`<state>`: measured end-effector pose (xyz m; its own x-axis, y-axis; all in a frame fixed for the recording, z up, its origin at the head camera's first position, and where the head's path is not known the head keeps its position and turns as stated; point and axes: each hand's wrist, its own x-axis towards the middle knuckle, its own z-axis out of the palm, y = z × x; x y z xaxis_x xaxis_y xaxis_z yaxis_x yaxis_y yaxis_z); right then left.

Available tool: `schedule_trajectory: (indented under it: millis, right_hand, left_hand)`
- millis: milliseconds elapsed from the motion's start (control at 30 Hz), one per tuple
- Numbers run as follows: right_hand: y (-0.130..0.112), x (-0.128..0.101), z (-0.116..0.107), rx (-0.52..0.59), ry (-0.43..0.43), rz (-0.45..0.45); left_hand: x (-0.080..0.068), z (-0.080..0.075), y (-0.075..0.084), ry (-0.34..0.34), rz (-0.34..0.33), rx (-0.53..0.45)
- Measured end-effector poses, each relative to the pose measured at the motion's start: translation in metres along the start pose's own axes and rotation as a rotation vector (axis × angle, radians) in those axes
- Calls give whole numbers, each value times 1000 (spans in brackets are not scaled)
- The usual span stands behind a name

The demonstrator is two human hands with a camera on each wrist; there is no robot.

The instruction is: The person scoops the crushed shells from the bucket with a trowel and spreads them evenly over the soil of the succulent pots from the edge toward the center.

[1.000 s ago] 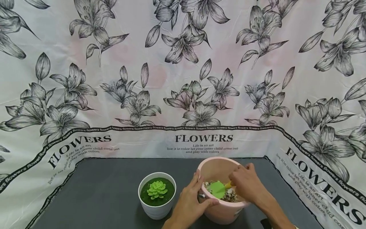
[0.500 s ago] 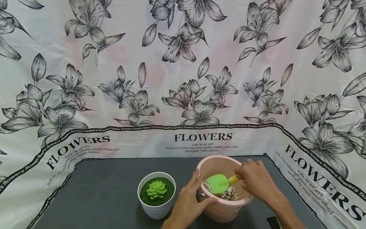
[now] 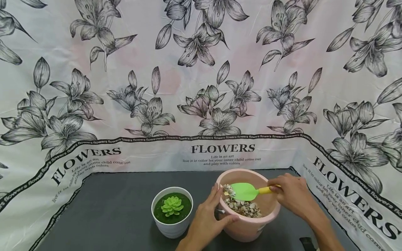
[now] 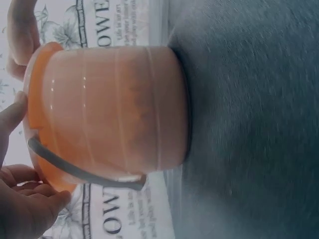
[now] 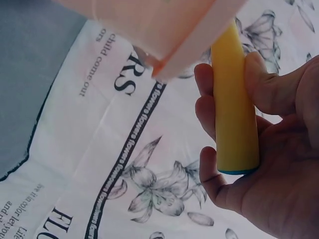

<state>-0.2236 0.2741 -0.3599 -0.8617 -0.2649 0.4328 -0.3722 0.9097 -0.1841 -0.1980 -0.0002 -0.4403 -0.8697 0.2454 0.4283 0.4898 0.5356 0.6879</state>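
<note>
Flower-printed cloth hangs behind and beside a dark grey table top, and the pink bucket standing on it is the landmark for all else. Above the bucket's mouth a green scoop lies nearly level, its long axis running across from the pebble-laden tip over the bucket's left rim to the yellow handle past the right rim. The right hand, just right of the bucket, has thumb and fingers curled round that handle. The left hand is on the bucket's left side, thumb hooked along the near rim and fingers against the wall, steadying it. More pebbles lie inside the bucket. A white pot with a green succulent stands just left of the bucket
</note>
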Motion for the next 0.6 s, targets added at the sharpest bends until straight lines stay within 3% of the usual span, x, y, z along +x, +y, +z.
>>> schedule_trajectory:
  millis: [300,600]
  right_hand:
    - [-1,-1,-12,27,24,-4]
    - [-14,5,-21,41,56,-41]
  left_hand:
    - [-2,-7,-5,20,14,-30]
    - [-9,-29,-10,78,-35,-24]
